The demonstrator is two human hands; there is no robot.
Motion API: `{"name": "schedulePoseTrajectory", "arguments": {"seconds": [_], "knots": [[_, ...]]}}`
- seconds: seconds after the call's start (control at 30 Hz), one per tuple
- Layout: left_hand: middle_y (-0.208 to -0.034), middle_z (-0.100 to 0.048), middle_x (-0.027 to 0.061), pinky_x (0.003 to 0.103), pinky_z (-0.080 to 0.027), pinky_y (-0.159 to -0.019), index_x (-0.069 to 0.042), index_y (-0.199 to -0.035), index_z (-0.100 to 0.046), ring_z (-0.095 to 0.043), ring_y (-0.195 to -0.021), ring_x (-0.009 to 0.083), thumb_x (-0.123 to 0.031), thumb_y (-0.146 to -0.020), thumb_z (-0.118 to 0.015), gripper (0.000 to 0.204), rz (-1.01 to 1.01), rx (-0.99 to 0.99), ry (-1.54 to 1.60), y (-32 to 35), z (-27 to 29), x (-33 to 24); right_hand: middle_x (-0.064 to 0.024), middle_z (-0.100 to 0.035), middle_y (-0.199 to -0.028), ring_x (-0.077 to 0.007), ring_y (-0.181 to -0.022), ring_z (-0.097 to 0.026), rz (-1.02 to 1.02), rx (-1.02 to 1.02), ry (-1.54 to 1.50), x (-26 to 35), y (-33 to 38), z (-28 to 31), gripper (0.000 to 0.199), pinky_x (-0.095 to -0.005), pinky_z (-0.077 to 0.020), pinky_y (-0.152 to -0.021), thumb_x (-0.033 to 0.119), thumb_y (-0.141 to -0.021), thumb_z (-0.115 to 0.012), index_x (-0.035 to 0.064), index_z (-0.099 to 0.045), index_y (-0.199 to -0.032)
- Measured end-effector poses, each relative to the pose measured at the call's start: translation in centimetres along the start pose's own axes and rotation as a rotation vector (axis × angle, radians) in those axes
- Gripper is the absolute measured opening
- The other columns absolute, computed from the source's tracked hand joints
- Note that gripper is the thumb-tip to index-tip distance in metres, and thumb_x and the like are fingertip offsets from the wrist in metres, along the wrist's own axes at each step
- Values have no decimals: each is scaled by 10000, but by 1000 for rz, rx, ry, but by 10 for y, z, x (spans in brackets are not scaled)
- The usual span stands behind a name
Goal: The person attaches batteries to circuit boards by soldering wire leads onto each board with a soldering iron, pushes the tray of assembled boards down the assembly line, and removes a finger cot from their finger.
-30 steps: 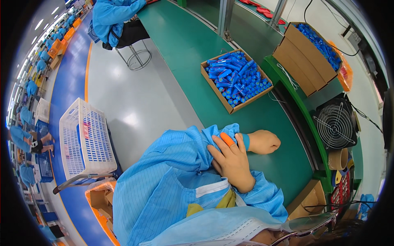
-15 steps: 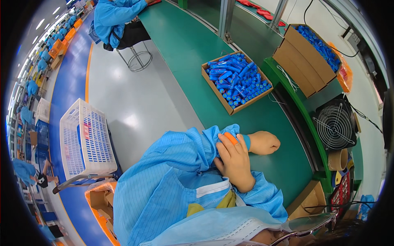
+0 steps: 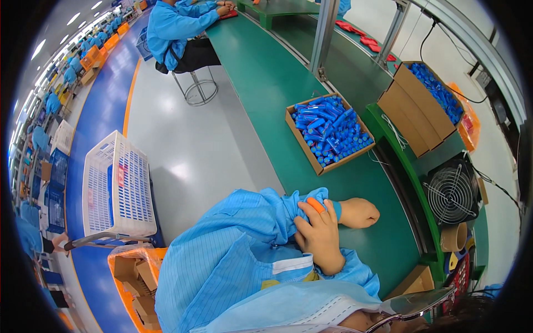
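My left hand (image 3: 360, 213) stretches across to the right over the green table, curled into a fist; nothing shows in it, though the palm side is hidden. On the left arm the light blue sleeve (image 3: 288, 217) is bunched up near the wrist. My right hand (image 3: 325, 241), coming from the lower right, wraps its fingers over that sleeve's cuff. An orange finger cot (image 3: 316, 205) covers one of its fingers. Beyond both hands stands an open cardboard box (image 3: 304, 146) full of blue cylindrical battery cells (image 3: 333, 127), touched by neither hand.
A taller carton (image 3: 413, 111) of blue cells stands at the right, above a fan with a wire guard (image 3: 452, 191). On the left are a white plastic basket (image 3: 119, 188) on a cart and an orange-lined bin (image 3: 119, 277) with cardboard. A seated co-worker (image 3: 183, 33) works farther up the table.
The view has tilted, so the table, box and co-worker sit lower and farther right. My right hand stays on the left sleeve; my left fist keeps its shape.
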State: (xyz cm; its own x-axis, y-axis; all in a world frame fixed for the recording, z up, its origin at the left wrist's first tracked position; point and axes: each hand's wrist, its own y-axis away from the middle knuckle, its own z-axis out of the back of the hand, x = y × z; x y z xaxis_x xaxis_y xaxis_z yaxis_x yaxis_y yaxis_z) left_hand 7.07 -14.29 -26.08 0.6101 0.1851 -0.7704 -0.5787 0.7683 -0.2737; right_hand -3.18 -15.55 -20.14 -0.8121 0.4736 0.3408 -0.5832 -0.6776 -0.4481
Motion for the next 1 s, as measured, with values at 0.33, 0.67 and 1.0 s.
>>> {"name": "schedulePoseTrajectory", "arguments": {"seconds": [0.33,0.67,1.0], "knots": [[-785,-631,142,434,-464,-659,-30,-791,-628,-595,-739,330,-170,-822,-495,196,-2,-34,18,2,1,-4,-101,-559,-1197,-284,-1079,-535,-9,-8,47,6,-1,0,327,-508,-325,-1012,148,-715,-677,148,-634,-1040],[-783,-628,142,431,-464,-656,-31,-785,-622,-594,-737,331,-161,-814,-495,185,-34,-41,23,2,2,-4,-105,-560,-1189,-302,-1096,-522,14,2,13,2,2,0,283,-528,-313,-1011,125,-702,-662,132,-640,-984],[-791,-630,143,431,-463,-656,-33,-793,-628,-594,-739,328,-163,-818,-493,189,-25,-23,19,3,1,-2,-97,-555,-1198,-293,-1097,-520,6,-8,44,3,4,-5,273,-521,-313,-1014,133,-711,-648,106,-618,-981]]}}
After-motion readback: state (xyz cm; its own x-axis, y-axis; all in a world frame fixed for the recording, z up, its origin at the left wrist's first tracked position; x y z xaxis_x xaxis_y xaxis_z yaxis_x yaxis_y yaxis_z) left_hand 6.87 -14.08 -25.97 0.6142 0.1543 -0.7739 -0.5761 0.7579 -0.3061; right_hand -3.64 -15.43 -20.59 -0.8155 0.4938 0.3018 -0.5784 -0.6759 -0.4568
